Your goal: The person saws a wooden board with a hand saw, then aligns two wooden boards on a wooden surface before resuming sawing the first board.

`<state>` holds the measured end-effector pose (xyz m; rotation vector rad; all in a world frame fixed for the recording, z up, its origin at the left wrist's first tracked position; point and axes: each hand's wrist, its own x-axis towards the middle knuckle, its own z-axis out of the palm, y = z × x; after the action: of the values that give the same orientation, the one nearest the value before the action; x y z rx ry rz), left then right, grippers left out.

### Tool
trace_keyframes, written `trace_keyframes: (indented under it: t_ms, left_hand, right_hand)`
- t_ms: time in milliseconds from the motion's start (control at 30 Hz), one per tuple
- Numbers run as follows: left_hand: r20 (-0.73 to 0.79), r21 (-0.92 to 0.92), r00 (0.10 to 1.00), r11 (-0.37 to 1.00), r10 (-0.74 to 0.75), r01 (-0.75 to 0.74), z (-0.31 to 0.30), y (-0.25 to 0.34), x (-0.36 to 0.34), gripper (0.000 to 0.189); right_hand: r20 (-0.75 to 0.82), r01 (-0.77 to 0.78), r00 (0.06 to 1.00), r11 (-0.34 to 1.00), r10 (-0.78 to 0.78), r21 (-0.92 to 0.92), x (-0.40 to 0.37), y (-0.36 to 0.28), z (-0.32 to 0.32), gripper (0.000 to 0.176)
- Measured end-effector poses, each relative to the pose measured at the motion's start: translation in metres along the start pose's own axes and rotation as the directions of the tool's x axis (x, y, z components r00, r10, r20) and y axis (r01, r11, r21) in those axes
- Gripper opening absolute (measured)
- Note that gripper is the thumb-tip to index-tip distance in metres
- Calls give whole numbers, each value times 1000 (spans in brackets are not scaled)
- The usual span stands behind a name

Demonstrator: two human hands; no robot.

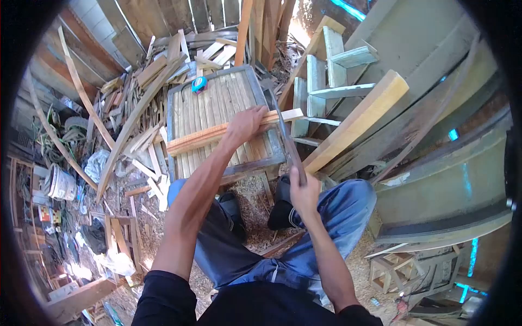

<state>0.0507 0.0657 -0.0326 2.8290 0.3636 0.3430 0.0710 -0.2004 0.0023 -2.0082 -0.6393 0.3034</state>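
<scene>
A wooden strip [201, 136] lies across a slatted wooden panel [253, 81] with a grey frame. My left hand [246, 124] is closed on the strip, near its right part. The strip's pale end sticks out past the panel's right edge. My right hand [304, 190] is wrapped round the handle of a long, dark handsaw [285, 133]. The saw's blade crosses the strip just right of my left hand. On the panel's upper part sits a blue tape measure [199, 84].
Scrap wood [157, 70] is heaped behind and left of the panel. A thick beam [359, 119] slants at the right, beside a pale green wooden frame [318, 89]. Shavings cover the floor round my feet. A white bucket [61, 183] stands at the left.
</scene>
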Motion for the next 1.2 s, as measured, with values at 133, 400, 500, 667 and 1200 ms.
trace_keyframes:
  t_ms: [133,400,500,667,1200]
  left_hand:
    - [-25,-28,1000,1000,2,-3,-2,-1,1,36]
    - [-71,-93,996,995,-46,39,-12,-3,-13,43]
    - [-14,-124,997,989,-78,75,-20,-12,-27,38]
    - [73,-123,977,971,-199,207,-35,-30,-37,35]
    - [-173,128,962,963,-213,237,-23,-74,2,45]
  right_hand:
    - [12,13,1000,998,-14,59,27,7,12,42]
    - [73,109,991,993,-112,39,32,1,-3,38]
    - [12,135,991,989,-136,55,31,5,0,37]
    - [15,139,990,986,-141,90,35,15,-1,43]
    - [83,22,996,1000,-23,12,41,-4,-12,41]
